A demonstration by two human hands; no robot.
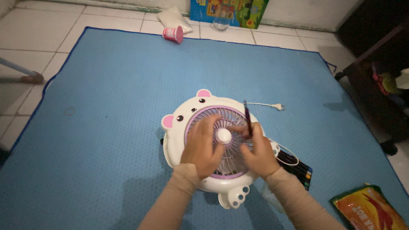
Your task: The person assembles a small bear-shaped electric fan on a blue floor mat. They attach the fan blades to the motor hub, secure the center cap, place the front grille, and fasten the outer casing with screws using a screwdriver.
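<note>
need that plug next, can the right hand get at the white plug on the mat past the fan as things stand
Probably yes. The white plug lies bare on the blue mat beyond the bear-shaped fan, nothing on it. But the right hand holds a dark thin tool, so it is not free.

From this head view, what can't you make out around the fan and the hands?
- Bear-shaped fan: the left hand and right hand cover much of the purple grille, so what the fingers touch is hidden.
- Dark thin tool in the right hand: its tip is blurred and its kind is unclear.
- Set of markers: half hidden by the right forearm.
- Orange packet: cut off by the bottom edge.
- Dark furniture: too dim to tell.
</note>
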